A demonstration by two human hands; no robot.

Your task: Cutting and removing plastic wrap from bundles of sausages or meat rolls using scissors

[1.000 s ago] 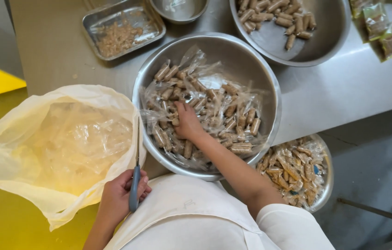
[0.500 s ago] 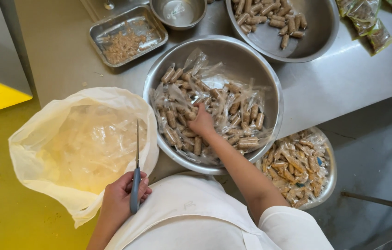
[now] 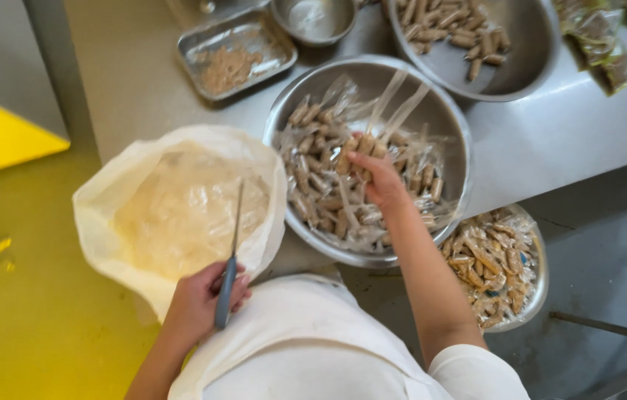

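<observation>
Closing around a clear packet of brown sticks [image 3: 361, 152], the right hand [image 3: 381, 181] lifts it just above the big steel bowl [image 3: 447, 122] on the counter [image 3: 143, 81] — forearm stretched forward. The left hand [image 3: 202, 300] is clenched on a knife [image 3: 229, 259], its long blade pointing away, over the open plastic bag [image 3: 106, 222].

Your right hand [image 3: 380, 178] grips a clear plastic packet of brown snack sticks [image 3: 354, 152], lifted slightly above the heap of like packets in the large steel bowl [image 3: 447, 118]. Your left hand [image 3: 206, 296] holds a thin grey-handled knife [image 3: 229, 259], blade pointing away over the open plastic bag [image 3: 106, 200].
</observation>
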